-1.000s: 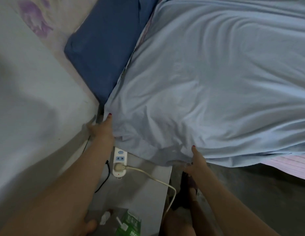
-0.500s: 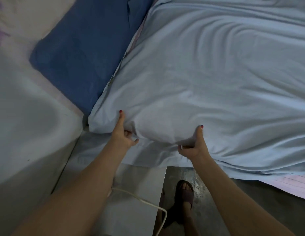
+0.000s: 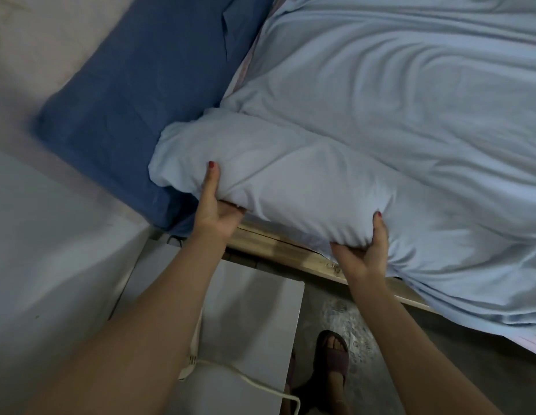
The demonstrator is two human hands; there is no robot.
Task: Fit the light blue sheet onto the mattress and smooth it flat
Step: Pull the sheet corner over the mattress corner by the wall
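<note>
**A:** Left hand point(image 3: 214, 209) was clamped on the light blue sheet point(image 3: 380, 121) at the mattress point(image 3: 278, 187) corner: thumb on top, fingers curled under the lifted edge. Right hand point(image 3: 365, 250) did the same further along the near edge, thumb up, fingers tucked beneath. We had the corner raised off the wooden bed frame point(image 3: 278, 250).

**B:** Where did the sheet sit overall?

**A:** Spread over the mattress top, wrinkled in long ripples across the far side. Near edge hung loose over the frame to our right. At the corner, cloth bunched over the lifted mattress; we couldn't tell whether the hem was already under it.

**B:** Handling?

**A:** We judged the sheet thin, light, limp, with no stiffness and a fairly low-friction surface. It slid and creased easily, so pinching a fold wouldn't hold tension; a full-hand grab with cloth wrapped round the fingers looked better. The mattress bent at the corner, so we read it as soft foam, light enough to lift with two hands.

**B:** Grip points?

**A:** Hem at the corner, then along the near edge, pulling down and under. Smoothing with flat palms from the centre outward.

**B:** Anything adjacent?

**A:** Dark blue pillow point(image 3: 135, 109) touching the corner on our left, white bench point(image 3: 254, 319) with a cable point(image 3: 260, 384) below, and our sandalled foot point(image 3: 332, 354) on the floor.
</note>
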